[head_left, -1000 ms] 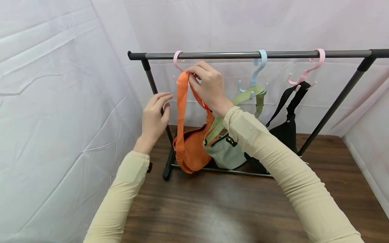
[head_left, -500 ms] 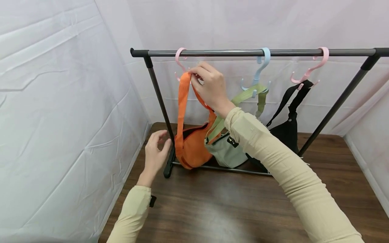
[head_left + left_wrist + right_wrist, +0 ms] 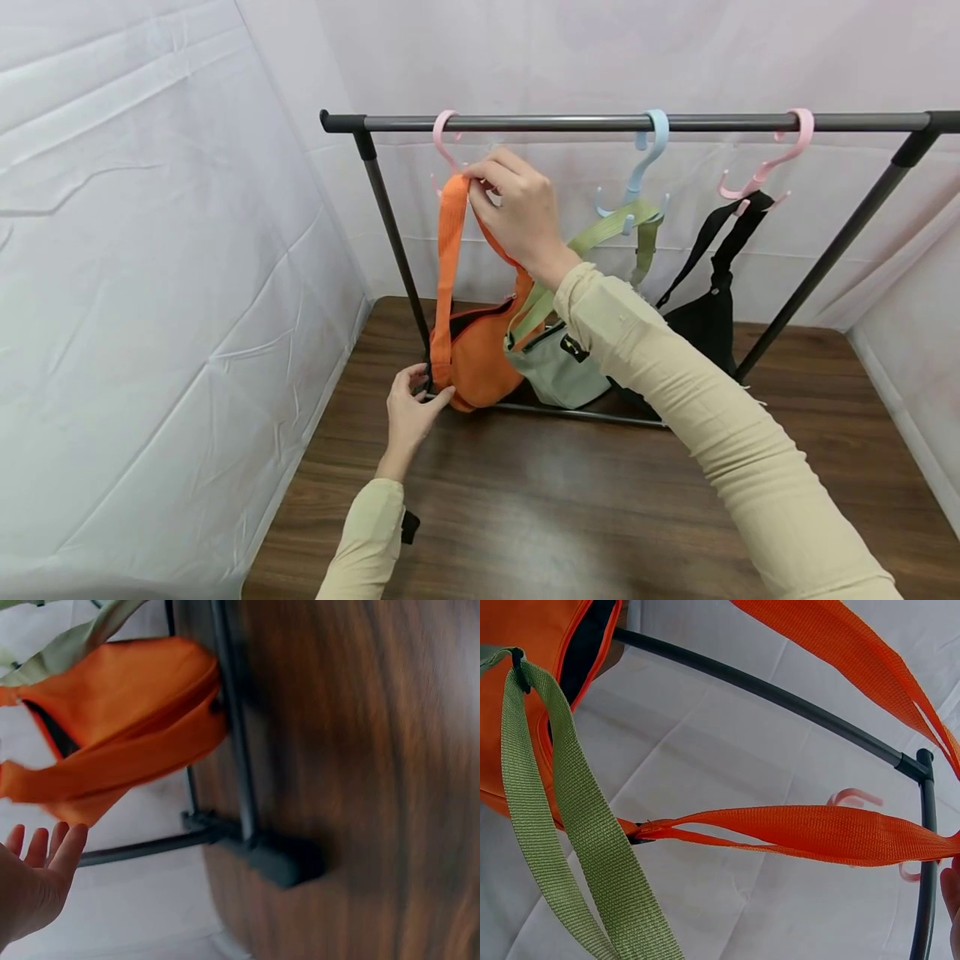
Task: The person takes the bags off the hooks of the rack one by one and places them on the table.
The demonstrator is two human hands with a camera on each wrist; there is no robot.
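Note:
My right hand point(image 3: 517, 204) pinches the top of the strap point(image 3: 451, 242) of an orange shoulder bag point(image 3: 486, 358), just in front of a pink hook point(image 3: 444, 137). The bag hangs below with its zip partly open. In the right wrist view the orange strap point(image 3: 817, 832) runs to my fingertips at the right edge. My left hand point(image 3: 411, 417) is at the bag's lower left corner, thumb near its bottom. The left wrist view shows that hand point(image 3: 37, 877) with fingers extended beside the orange bag point(image 3: 142, 697); whether they touch is unclear.
A pale green bag point(image 3: 562, 371) hangs from a blue hook point(image 3: 637, 167), its strap crossing the orange bag. A black bag point(image 3: 705, 325) hangs from another pink hook point(image 3: 772, 162). The dark rack rail point(image 3: 540, 123) spans above the wooden floor point(image 3: 540, 500); white cloth point(image 3: 150, 292) stands left.
My left hand has moved down from beside the strap to the bag's lower left corner. My right hand keeps its pinch on the strap, nearly still.

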